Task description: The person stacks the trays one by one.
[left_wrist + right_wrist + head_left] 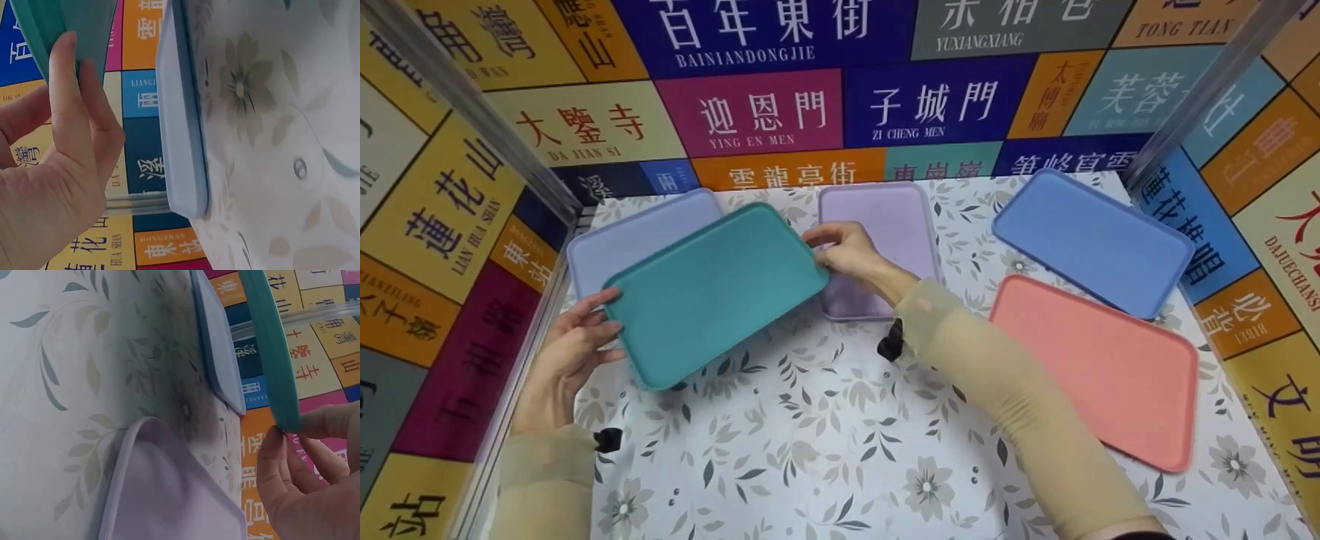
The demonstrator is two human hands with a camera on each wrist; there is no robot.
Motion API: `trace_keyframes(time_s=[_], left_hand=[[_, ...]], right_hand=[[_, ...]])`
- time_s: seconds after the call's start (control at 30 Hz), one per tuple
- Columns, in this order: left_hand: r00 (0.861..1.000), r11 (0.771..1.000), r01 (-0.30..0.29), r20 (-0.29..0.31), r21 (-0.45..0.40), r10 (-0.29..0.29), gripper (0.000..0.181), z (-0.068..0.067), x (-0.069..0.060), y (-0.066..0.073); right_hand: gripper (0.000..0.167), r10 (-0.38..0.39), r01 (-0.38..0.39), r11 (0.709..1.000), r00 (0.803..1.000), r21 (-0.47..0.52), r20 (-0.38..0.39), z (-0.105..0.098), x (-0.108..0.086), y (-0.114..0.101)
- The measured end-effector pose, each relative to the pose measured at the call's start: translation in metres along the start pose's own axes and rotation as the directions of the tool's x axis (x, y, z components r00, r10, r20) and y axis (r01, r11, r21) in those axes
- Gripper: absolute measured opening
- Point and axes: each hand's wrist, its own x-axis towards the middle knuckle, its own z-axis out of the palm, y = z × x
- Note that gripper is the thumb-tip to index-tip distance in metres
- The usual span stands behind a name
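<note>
I held the teal rectangular tray (716, 296) up off the floral tablecloth (780, 465), its left end pinched in my left hand (574, 341) and its right end between the thumb and fingers of my right hand (855, 255); the step in hand looked like shifting or placing it, and the next move seemed to call for both ends being lowered together. It hung tilted near the pale periwinkle tray (637, 232) and the lilac tray (877, 225), all three smooth, matte and plastic-looking, with rounded corners and low raised rims.
</note>
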Motion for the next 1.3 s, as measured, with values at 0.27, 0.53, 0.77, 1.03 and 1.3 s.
trace_keyframes(time_s=[0.27, 0.53, 0.77, 1.03, 1.3], left_hand=[[0.989, 0.989, -0.009, -0.145, -0.144, -0.012, 0.060, 0.021, 0.014, 0.007], [0.957, 0.984, -0.012, -0.287, -0.179, -0.041, 0.067, 0.050, 0.032, 0.005], [0.942, 0.975, -0.031, -0.333, -0.219, -0.045, 0.069, 0.072, 0.044, -0.003], [0.935, 0.974, -0.074, -0.356, -0.216, -0.008, 0.070, 0.092, 0.050, -0.013], [0.941, 0.969, -0.085, -0.338, -0.230, 0.002, 0.068, 0.100, 0.049, -0.019]], right_hand=[[0.040, 0.039, 0.031, 0.946, 0.977, 0.322, -0.208, 0.009, -0.001, -0.004], [0.051, 0.092, 0.072, 0.838, 0.958, 0.541, -0.271, 0.046, -0.008, -0.004], [0.065, 0.094, 0.082, 0.815, 0.958, 0.574, -0.270, 0.077, -0.015, -0.003], [0.089, 0.096, 0.062, 0.852, 0.958, 0.520, -0.272, 0.093, -0.019, 0.006], [0.096, 0.109, 0.024, 0.879, 0.962, 0.477, -0.249, 0.093, -0.019, 0.011]])
